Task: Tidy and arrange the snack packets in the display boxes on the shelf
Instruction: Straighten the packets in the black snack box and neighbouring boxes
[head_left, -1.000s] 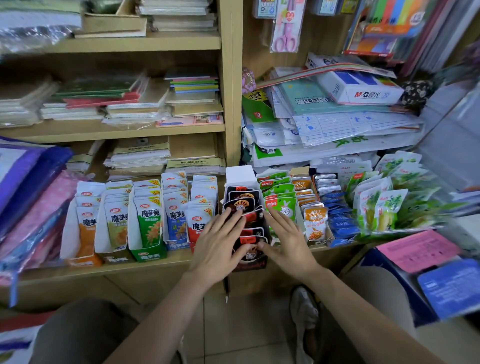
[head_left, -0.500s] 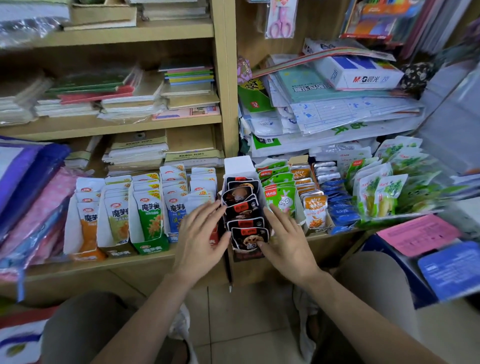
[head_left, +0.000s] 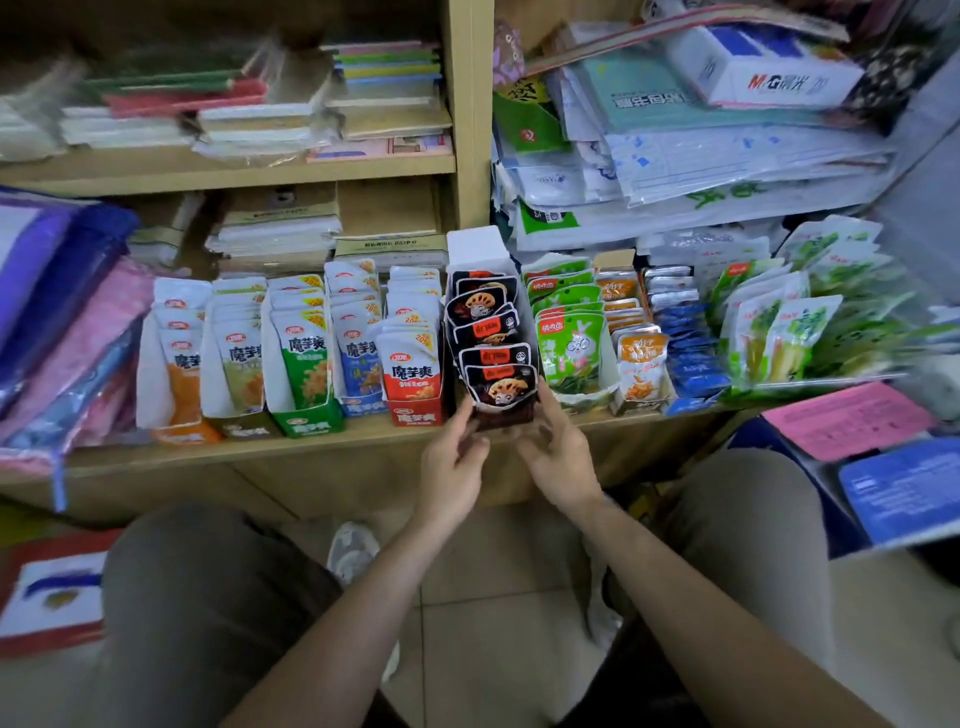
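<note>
We are squaring up the black display box (head_left: 506, 415) at the front edge of the shelf (head_left: 311, 447). Our left hand (head_left: 453, 467) and right hand (head_left: 558, 457) each curl round one of its lower front corners, holding it between them. Its glossy black packets (head_left: 491, 332), soft foil pouches in thin card walls, stand overlapped but fan unevenly. The next move, we judge, calls for a gentle push back in line with the red box (head_left: 415, 410) beside it, without crushing the card
</note>
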